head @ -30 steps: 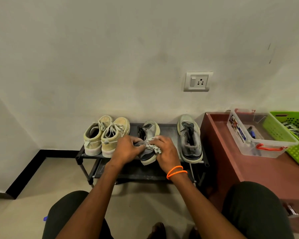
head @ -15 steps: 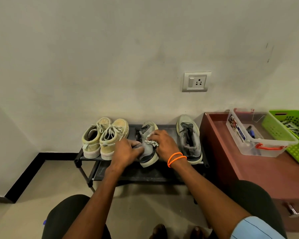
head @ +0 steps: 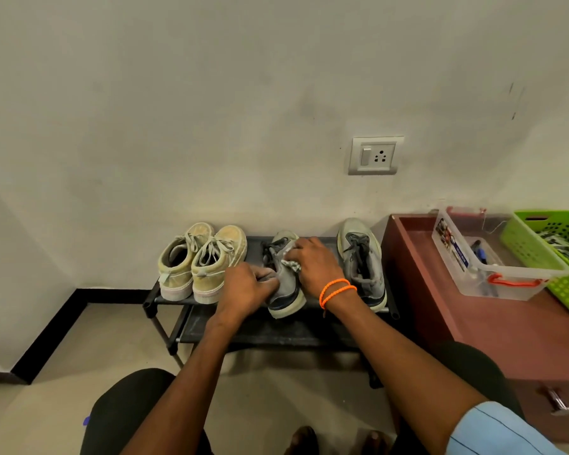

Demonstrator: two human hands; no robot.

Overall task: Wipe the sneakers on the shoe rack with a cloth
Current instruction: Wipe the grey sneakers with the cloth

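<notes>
On the shoe rack, his left hand grips the grey sneaker by its heel, while his right hand presses a bunched cloth against its laces.

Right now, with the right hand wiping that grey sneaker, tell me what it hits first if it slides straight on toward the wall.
The right hand points up the grey sneaker toward its toe. Beyond the toe lies a bare strip of shoe rack, then the wall; depth is unclear.

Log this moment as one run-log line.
step: wiping | left hand: holds grey sneaker heel | right hand: presses cloth on upper | place: shoe rack top
</notes>
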